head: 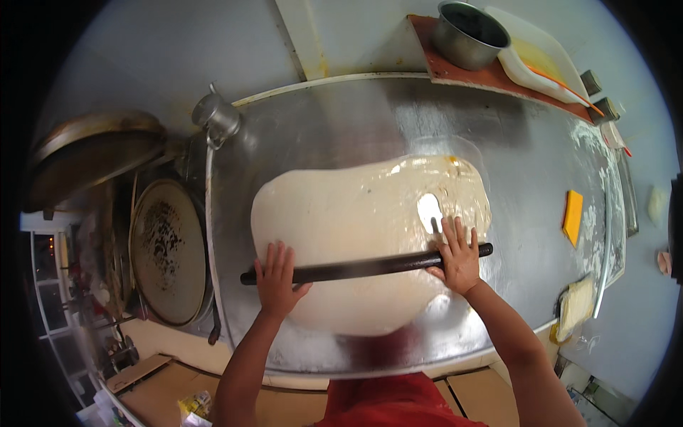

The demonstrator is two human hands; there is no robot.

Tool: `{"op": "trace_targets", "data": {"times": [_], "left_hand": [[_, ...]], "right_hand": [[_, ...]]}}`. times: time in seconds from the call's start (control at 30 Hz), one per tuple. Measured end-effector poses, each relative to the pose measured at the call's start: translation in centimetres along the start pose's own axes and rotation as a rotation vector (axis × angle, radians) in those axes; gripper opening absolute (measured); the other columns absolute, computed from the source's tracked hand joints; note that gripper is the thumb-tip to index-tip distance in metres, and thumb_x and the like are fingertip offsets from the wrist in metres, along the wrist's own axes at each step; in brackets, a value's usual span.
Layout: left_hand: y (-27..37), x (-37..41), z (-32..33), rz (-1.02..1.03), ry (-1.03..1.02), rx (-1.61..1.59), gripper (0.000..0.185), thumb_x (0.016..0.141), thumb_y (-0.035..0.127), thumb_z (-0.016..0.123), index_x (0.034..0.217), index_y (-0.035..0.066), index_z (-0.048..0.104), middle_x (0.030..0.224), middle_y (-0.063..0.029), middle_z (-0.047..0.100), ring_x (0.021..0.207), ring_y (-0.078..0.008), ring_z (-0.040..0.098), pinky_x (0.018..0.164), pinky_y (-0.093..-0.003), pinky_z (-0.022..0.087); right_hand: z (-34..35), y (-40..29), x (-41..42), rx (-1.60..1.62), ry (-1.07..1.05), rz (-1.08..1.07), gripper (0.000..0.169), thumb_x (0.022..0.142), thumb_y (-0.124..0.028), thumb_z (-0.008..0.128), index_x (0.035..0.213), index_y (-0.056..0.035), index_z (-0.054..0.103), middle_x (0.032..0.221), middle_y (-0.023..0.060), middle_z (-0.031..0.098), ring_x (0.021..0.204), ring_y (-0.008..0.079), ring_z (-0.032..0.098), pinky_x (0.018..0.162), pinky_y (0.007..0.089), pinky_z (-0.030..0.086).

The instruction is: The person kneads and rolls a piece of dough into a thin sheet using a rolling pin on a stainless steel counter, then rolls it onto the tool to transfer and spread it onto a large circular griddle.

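Note:
A large flat sheet of dough (331,213) lies on the metal worktop (533,213), its right part glossy and wet-looking. Across its lower half runs a long dark rolling pin (368,268), tilted slightly up to the right. My left hand (277,280) rests flat over the pin near its left end, fingers extended. Near the right end, my right hand (457,259) lies over the pin with its fingers spread. Neither hand is closed around the pin. The parts of the pin under both hands are hidden.
Left of the worktop is a round griddle (168,251) with dark residue, its raised lid (96,155) behind. A metal cup (216,115) stands at the back left corner. A steel pot (472,37) and white tray (544,58) are at the back right; an orange scraper (572,218) lies right.

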State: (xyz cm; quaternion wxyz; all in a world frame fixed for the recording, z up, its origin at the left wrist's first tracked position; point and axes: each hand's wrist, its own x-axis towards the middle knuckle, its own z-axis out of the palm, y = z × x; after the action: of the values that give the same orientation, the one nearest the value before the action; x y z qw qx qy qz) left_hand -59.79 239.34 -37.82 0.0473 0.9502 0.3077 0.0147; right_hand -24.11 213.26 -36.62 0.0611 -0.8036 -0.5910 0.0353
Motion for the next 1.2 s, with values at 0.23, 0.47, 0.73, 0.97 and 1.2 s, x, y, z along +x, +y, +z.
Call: {"op": "trace_targets", "data": {"times": [0.23,0.47,0.73,0.97,1.2], "left_hand": [[-10.3,9.9,0.2,0.156,-0.028,-0.154,0.109,0.066,0.051,0.086,0.153,0.009,0.038,0.163,-0.0132,0.032,0.150,-0.0337,0.031,0.117,-0.0632,0.026],[-13.9,23.8,-2.4,0.343,-0.177,-0.040,0.103,0.067,0.041,0.087,0.153,0.011,0.037,0.163,-0.0126,0.032,0.149,-0.0338,0.034,0.118,-0.0617,0.026],[-15.6,31.0,-3.5,0.540,-0.114,-0.015,0.061,0.074,0.028,0.080,0.123,0.003,0.055,0.139,-0.0162,0.051,0.128,-0.0366,0.050,0.108,-0.0460,0.040],[-13.2,21.8,-5.0,0.550,-0.098,0.022,0.049,0.078,0.038,0.077,0.101,-0.001,0.058,0.124,-0.0160,0.055,0.114,-0.0353,0.055,0.094,-0.0442,0.049],[-2.4,8.6,-2.6,0.234,-0.498,-0.225,0.131,0.063,0.052,0.089,0.163,0.014,0.014,0.170,-0.0168,0.000,0.156,-0.0397,-0.007,0.122,-0.0627,0.002]], "right_hand": [[2.1,4.2,9.2,-0.008,0.149,-0.102,0.062,0.093,-0.065,0.046,0.114,-0.0088,0.059,0.160,0.0109,0.040,0.148,0.0354,0.036,0.113,0.0636,0.030],[1.1,6.5,18.7,-0.059,0.173,-0.100,0.069,0.095,-0.066,0.046,0.125,-0.0049,0.056,0.155,0.0086,0.047,0.142,0.0320,0.045,0.114,0.0567,0.034],[-0.5,10.0,24.1,0.120,0.061,-0.185,0.058,0.088,-0.056,0.065,0.117,-0.0063,0.059,0.151,0.0150,0.047,0.131,0.0354,0.052,0.113,0.0551,0.036],[-5.1,7.6,21.2,-0.032,-0.082,-0.430,0.046,0.088,-0.042,0.069,0.101,0.0015,0.064,0.145,0.0196,0.046,0.142,0.0371,0.040,0.120,0.0574,0.027],[-1.5,4.9,5.8,0.423,-0.439,-0.477,0.071,0.087,-0.034,0.078,0.136,0.0008,0.041,0.166,0.0252,0.008,0.154,0.0449,0.005,0.122,0.0636,0.012]]}}
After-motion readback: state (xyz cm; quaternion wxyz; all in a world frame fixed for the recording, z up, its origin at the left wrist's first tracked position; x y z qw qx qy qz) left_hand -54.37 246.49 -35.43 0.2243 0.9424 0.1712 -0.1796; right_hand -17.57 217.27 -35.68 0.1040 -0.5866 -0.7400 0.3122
